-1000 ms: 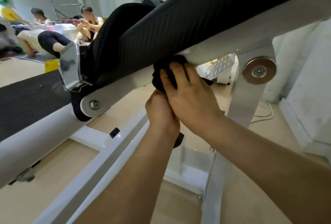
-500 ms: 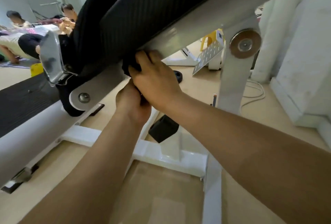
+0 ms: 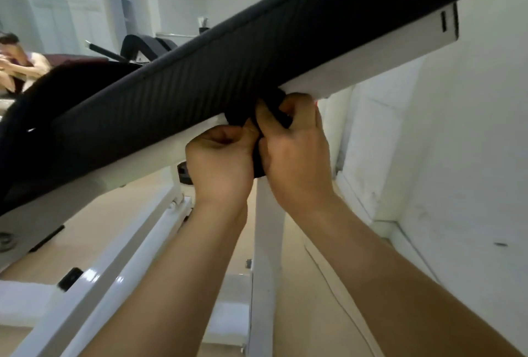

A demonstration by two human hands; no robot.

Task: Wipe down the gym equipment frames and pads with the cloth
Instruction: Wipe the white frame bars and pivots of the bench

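A: Where to look for the cloth?

B: Close to the middle, a bit toward 12 o'clock. Black cloth [image 3: 243, 116], all bunched up, pressed against the under edge of the white frame bar [image 3: 371, 54], just below the black pad [image 3: 228, 65].

A: Held by which hand?

B: By both. Right hand [image 3: 294, 151] with fingers curled round the bunch and thumb pushed into it. Left hand [image 3: 220, 162] touching it on the 9 o'clock side, fingers rolled in tight, pinching the lower bit of cloth squeezed between the two hands.

A: And the pad?

B: Long, black and ribbed, slanting from 8 o'clock up to 1 o'clock, sitting on top of the white bar.

A: Any words to read?

B: Only a small dark slot [image 3: 443, 21] on the bar's end near 2 o'clock. Also a tiny white mark on the far black machine [image 3: 143, 45] toward 11 o'clock, too blurry to read.

A: Lower down?

B: White post [image 3: 268, 228] going down toward 6 o'clock, between the two arms. Shiny white floor bars [image 3: 114, 285] at 7 o'clock on a tan floor [image 3: 128, 214]. Thin cable [image 3: 343, 299] on the floor at 5 o'clock. White wall [image 3: 457, 156] at 3 o'clock. Far back at 10 o'clock, a person [image 3: 17, 62], partly cut off by the edge.
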